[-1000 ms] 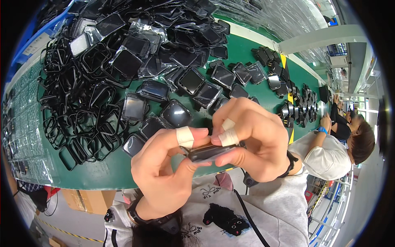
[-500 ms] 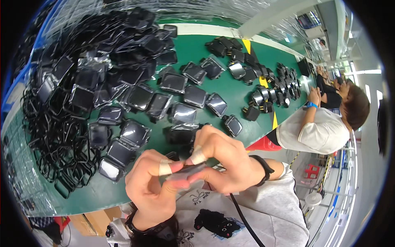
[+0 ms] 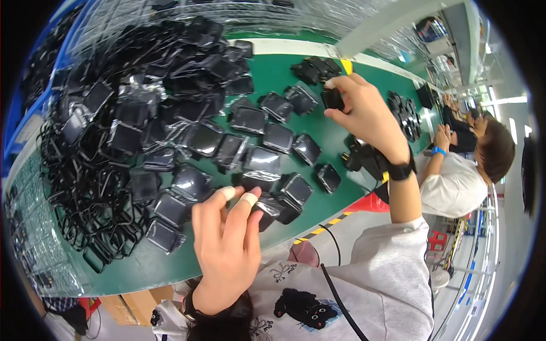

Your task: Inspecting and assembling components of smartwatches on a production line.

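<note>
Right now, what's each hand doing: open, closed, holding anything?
Left hand: fingers reaching onto a black bagged part at the near table edge; grip cannot be told.
Right hand: closed on a small black part over the green table.

The small black part (image 3: 332,99) is a squarish, dark piece pinched in the fingertips of the right hand (image 3: 364,116), held just above the green tabletop (image 3: 335,142) at its far side, next to a small cluster of similar black pieces (image 3: 313,69). Its surface details are hard to make out; it seems matte. The bagged black part (image 3: 267,209) under the left hand (image 3: 227,238) is a flat square in glossy clear wrap, lying tilted near the front edge, touched by two taped fingertips (image 3: 248,199).
</note>
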Demonstrator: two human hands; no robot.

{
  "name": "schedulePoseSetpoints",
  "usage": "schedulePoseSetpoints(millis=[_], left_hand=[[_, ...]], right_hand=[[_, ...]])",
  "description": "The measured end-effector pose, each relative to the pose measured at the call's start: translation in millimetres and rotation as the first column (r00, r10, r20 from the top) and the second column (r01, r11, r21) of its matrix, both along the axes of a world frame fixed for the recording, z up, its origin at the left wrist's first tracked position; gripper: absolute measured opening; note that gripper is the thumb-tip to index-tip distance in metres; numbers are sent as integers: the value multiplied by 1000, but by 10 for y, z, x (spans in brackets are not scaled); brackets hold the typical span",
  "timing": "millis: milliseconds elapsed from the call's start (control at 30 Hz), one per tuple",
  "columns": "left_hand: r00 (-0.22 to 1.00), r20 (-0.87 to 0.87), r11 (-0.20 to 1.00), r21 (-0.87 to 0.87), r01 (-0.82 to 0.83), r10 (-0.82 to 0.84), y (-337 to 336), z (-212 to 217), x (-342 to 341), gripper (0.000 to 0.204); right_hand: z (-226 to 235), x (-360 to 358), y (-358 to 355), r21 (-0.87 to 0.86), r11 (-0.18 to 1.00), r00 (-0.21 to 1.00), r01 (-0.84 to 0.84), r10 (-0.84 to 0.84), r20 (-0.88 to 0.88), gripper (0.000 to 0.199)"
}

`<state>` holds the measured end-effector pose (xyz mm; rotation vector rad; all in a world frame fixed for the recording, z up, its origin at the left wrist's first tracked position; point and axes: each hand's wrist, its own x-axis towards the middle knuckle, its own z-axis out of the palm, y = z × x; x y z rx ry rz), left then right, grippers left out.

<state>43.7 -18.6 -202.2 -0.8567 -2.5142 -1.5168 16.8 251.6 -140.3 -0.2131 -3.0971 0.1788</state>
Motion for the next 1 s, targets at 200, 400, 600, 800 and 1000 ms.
schedulePoseSetpoints(millis=[200, 400, 600, 800, 1000], left_hand=[[856, 403, 738, 674, -38, -325, -39, 48, -52, 52], [856, 487, 520, 783, -341, -171, -451, 66, -177, 50], [820, 570, 461, 739, -491, -40, -812, 49, -313, 54], [824, 567, 422, 751, -508, -18, -889, 8, -353, 50], [829, 559, 339, 780, -526, -2, -895, 31, -402, 45]], right_hand=[[213, 80, -1040, -708, 679, 943, -194, 328, 56, 43], [28, -624, -1347, -432, 699, 818, -570, 531, -221, 17], [-193, -1076, -1609, -160, 672, 685, -723, 667, -293, 25], [-149, -1228, -1749, -51, 687, 679, -724, 699, -224, 36], [-138, -1146, -1926, -186, 498, 531, -847, 783, -324, 39]])
